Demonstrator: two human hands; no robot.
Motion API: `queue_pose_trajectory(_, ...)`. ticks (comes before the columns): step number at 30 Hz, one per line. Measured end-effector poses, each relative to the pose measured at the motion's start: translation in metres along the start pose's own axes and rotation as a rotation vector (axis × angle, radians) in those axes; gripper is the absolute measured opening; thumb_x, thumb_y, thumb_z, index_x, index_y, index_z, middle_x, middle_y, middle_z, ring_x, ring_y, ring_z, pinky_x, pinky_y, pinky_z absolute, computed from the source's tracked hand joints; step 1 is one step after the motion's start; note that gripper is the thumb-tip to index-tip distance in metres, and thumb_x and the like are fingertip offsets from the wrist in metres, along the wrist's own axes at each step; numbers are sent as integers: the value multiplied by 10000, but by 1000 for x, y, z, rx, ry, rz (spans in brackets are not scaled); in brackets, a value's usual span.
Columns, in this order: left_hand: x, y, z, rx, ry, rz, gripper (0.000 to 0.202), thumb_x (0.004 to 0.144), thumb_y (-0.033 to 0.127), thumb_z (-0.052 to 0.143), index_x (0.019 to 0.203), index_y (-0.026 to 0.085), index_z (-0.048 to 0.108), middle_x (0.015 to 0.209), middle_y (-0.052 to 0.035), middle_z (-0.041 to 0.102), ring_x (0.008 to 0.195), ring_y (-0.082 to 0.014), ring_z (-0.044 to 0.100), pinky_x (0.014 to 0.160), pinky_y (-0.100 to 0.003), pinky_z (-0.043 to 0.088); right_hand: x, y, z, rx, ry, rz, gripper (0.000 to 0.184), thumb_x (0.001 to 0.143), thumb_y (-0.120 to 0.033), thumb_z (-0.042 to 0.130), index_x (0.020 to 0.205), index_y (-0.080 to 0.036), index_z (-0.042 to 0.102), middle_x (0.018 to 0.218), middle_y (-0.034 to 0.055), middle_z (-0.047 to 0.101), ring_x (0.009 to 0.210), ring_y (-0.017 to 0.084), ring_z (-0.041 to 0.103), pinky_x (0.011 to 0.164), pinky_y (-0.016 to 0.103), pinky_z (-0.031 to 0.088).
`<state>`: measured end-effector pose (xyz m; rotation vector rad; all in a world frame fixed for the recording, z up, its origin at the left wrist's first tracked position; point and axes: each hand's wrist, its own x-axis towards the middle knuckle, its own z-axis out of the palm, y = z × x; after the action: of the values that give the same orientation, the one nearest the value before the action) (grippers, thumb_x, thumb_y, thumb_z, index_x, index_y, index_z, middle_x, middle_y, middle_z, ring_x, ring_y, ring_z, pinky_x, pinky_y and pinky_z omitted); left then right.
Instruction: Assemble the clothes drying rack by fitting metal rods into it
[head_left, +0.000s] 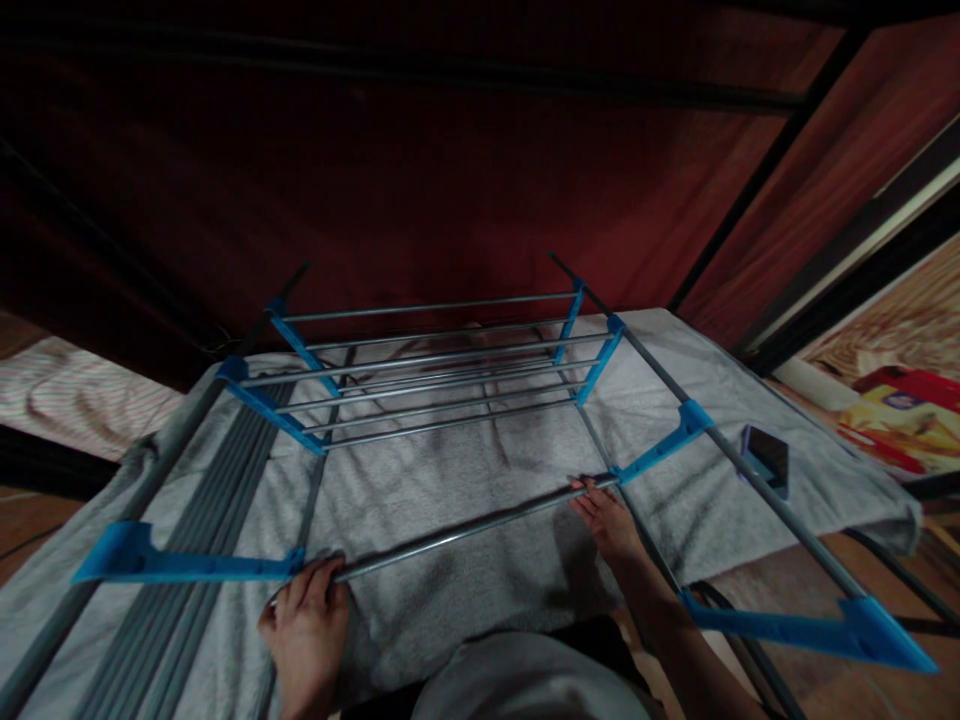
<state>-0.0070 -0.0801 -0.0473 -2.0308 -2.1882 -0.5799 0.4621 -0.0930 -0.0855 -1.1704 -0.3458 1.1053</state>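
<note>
A half-built rack of grey metal tubes and blue plastic brackets lies across a bed in front of me. One loose-looking grey metal tube [457, 535] spans the nearer pair of inner bracket ends. My left hand [309, 615] is closed around its left end, beside the left blue bracket [202, 566]. At the other end, my right hand [606, 520] pinches the tube just short of the right blue bracket [664, 447]. Farther off, several crossbars [450, 358] are fitted between blue brackets. Another bracket [810, 630] sticks out at the lower right.
Several spare grey tubes [191, 545] lie side by side on the grey blanket [450, 480] at left. A phone [766, 458] rests on it at right, beyond the side pole. Dark red fabric [420, 180] rises behind. A red and yellow package [904, 420] sits far right.
</note>
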Motion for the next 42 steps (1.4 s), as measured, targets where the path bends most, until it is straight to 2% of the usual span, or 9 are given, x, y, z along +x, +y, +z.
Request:
queue_pose_trajectory(11,-1,-1,2,-15,22,56,367,1014,258,408,1143,191,745,1203,-146,752,1112,-321,660,1123,-529,366,-7,-7,5,-24,85,39,349,760,-521,819,970,-288,666,1019,32,782,1012,251,742,1028,516,575)
queue_pose_trajectory(19,-3,1,10,-110,41,83,331,994,219,445,1124,191,748,1180,-138,752,1155,-316,654,1138,-541,340,-35,-5,24,-110,-123,183,529,601,-562,915,957,-215,734,1041,139,791,1023,336,748,1036,588,548)
queue_pose_trajectory(22,-6,8,5,-142,12,43,334,970,165,452,1117,208,748,1165,-122,758,1160,-316,654,1157,-561,313,-44,-4,36,-302,-183,317,626,567,-680,900,932,-192,760,1008,183,798,936,351,760,920,569,598)
queue_pose_trajectory(25,-7,18,0,-147,-21,-2,348,950,117,462,1132,211,744,1186,-123,749,1180,-306,649,1195,-571,277,-47,2,41,-509,-266,323,691,547,-775,863,921,-200,779,927,163,803,798,327,753,761,499,626)
queue_pose_trajectory(29,-9,27,-4,-158,-68,-51,407,927,45,450,1163,213,736,1227,-117,730,1238,-295,629,1242,-601,205,-54,17,40,-795,-350,77,616,787,-772,704,996,-198,780,926,119,799,807,291,740,744,428,606)
queue_pose_trajectory(32,-11,31,-4,-167,-77,-74,419,916,23,460,1167,212,737,1244,-115,723,1268,-297,612,1260,-617,168,-59,28,44,-986,-429,-383,512,981,-646,543,1115,-201,758,1059,120,789,1000,292,728,904,437,562)
queue_pose_trajectory(36,-14,33,-1,-175,-60,-81,427,902,2,475,1157,214,744,1246,-114,724,1282,-299,609,1273,-635,132,-57,39,61,-1200,-510,-982,405,1064,-491,474,1199,-198,717,1155,135,767,1097,298,679,1022,487,468)
queue_pose_trajectory(39,-15,32,1,-184,-43,-69,424,901,-1,483,1153,212,750,1227,-114,727,1271,-293,620,1279,-639,129,-51,42,73,-1353,-620,-1158,334,1086,-339,439,1291,-214,671,1196,107,765,1096,269,675,1103,501,398)
queue_pose_trajectory(42,-17,34,2,-162,-20,-62,410,910,16,497,1159,217,753,1226,-122,724,1290,-307,610,1272,-671,125,-47,40,77,-1428,-677,-1225,319,1077,-252,439,1293,-228,672,1140,73,780,1026,244,680,1101,472,396)
